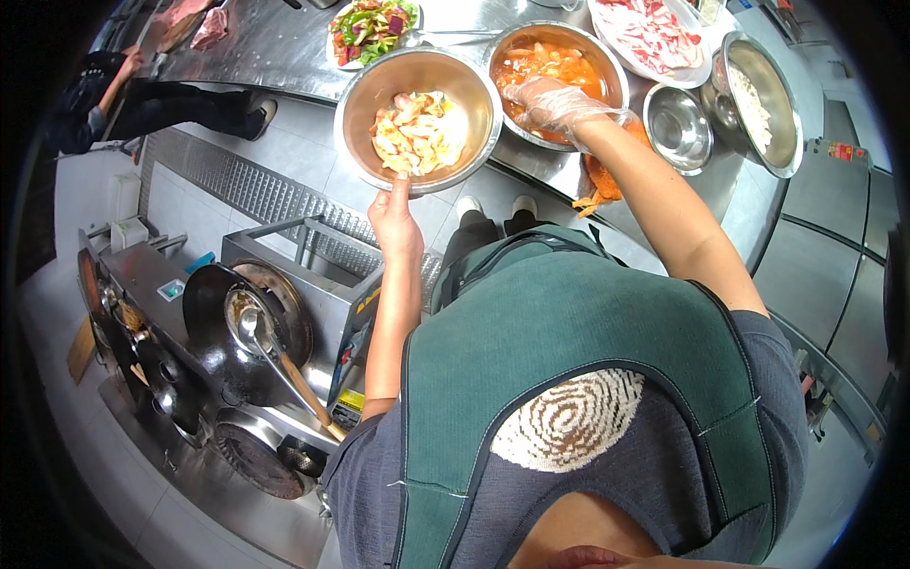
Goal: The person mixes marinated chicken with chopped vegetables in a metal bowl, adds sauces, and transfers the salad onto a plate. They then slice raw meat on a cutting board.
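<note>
My left hand (398, 220) grips the near rim of a stainless steel bowl (352, 128), thumb over the edge. Pale, orange-tinged pieces of raw meat (416, 135) lie inside it. To the right is a second steel bowl (617, 64), holding meat pieces in reddish-orange liquid (544, 62). In a clear plastic glove, my right hand (544, 103) reaches into that bowl. Its fingertips are partly hidden among the meat, so a hold on any piece cannot be made out.
A plate of cut vegetables (370, 32), sliced raw meat on a white tray (650, 35), a small steel bowl (679, 131) and an orange cloth (604, 181) are on the steel table (263, 50). Another person (106, 99) stands far left. A black wok (213, 355) sits behind.
</note>
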Demonstrator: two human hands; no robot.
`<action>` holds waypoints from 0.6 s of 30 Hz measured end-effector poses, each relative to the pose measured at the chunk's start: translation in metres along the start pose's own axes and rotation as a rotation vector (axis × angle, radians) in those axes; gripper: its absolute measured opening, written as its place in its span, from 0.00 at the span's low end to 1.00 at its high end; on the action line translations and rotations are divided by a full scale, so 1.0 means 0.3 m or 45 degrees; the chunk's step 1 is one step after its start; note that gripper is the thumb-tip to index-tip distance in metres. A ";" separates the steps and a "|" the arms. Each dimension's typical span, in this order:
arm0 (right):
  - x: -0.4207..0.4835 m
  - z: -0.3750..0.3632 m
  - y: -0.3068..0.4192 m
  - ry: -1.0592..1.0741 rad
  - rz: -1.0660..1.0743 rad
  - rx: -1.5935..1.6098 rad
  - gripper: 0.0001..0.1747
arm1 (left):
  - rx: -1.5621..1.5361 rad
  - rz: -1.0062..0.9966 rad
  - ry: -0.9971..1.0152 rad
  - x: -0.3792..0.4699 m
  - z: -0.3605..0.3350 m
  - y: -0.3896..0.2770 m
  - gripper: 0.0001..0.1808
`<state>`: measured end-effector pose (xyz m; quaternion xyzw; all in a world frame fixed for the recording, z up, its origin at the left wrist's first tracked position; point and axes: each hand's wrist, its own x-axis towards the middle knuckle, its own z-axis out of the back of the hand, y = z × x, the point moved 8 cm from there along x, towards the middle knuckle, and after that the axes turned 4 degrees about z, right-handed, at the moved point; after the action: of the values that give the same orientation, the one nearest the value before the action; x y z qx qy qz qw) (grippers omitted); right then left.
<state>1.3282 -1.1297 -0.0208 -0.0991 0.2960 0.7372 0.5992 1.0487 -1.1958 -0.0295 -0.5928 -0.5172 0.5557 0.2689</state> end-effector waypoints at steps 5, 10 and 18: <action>0.004 -0.010 -0.074 -0.264 0.013 0.508 0.18 | 0.030 0.006 -0.001 0.005 0.007 0.000 0.16; -0.045 -0.041 -0.181 -0.168 -0.136 1.446 0.13 | 0.044 0.084 -0.007 0.012 0.019 0.018 0.12; -0.116 0.026 -0.186 -0.296 -0.168 1.726 0.08 | 0.025 0.086 0.011 0.019 0.015 0.007 0.12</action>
<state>1.3915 -1.1483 -0.0147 0.3592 0.6187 0.3573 0.6004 1.0443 -1.1923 -0.0347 -0.6096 -0.4902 0.5670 0.2580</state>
